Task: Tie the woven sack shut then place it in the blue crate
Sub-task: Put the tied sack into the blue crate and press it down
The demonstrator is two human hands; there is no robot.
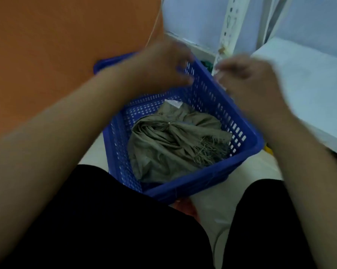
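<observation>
The woven sack (pixel 175 144), olive and crumpled, is lying inside the blue crate (pixel 247 146), its neck gathered at a tie near the middle and its frayed edge trailing toward the crate's right wall. The crate is sitting on a pale floor (pixel 218 195), just beyond the person's knees, which are showing as dark trouser legs (pixel 109 226) at the bottom of the view.

Both hands are hovering above the crate's far end, and both are blurring. The left hand (pixel 161 66) is curling loosely over the far corner, fingers bent; whether it is gripping anything cannot be told. The right hand (pixel 247 78) is pinching something small and pale at its fingertips.

An orange panel (pixel 66 55) is filling the left side, a white perforated upright (pixel 229 22) is standing against the pale wall behind, and a white surface (pixel 309 90) is lying to the right.
</observation>
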